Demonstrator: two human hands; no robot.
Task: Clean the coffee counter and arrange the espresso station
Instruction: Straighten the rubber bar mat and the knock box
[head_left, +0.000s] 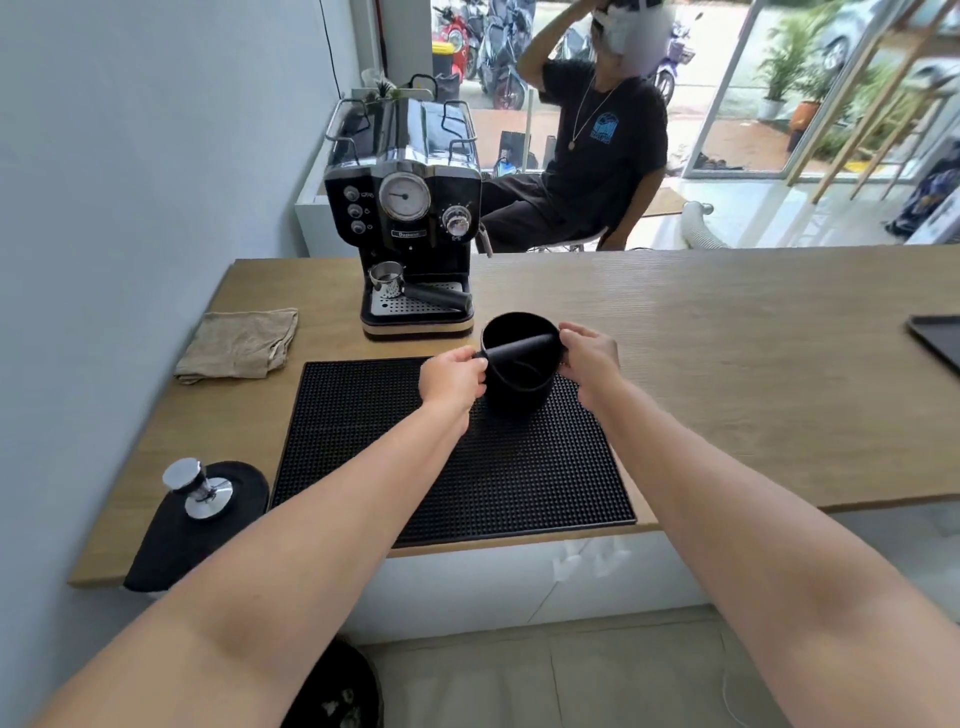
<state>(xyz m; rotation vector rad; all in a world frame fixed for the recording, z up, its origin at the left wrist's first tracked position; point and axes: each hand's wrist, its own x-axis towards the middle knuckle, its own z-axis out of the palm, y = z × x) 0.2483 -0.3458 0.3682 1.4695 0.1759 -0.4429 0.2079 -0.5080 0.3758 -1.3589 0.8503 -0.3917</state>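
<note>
A black knock box (519, 384) stands on the far right part of the black rubber bar mat (457, 467). Its black knock bar (522, 351) lies across the rim. My left hand (453, 379) grips the bar's left end and my right hand (589, 356) grips its right end at the rim. Behind it stands the black espresso machine (408, 208) with a portafilter (410, 288) lying on its drip tray. A beige cloth (239, 343) lies folded left of the machine. A steel tamper (195, 486) rests on a black pad (202, 525) at the counter's near left.
The wooden counter (727, 374) runs to the right, with a dark tray (937, 343) at its right edge. A grey wall is on the left. A person in a black shirt (597, 150) sits beyond the counter. A black bin (337, 691) stands on the floor below.
</note>
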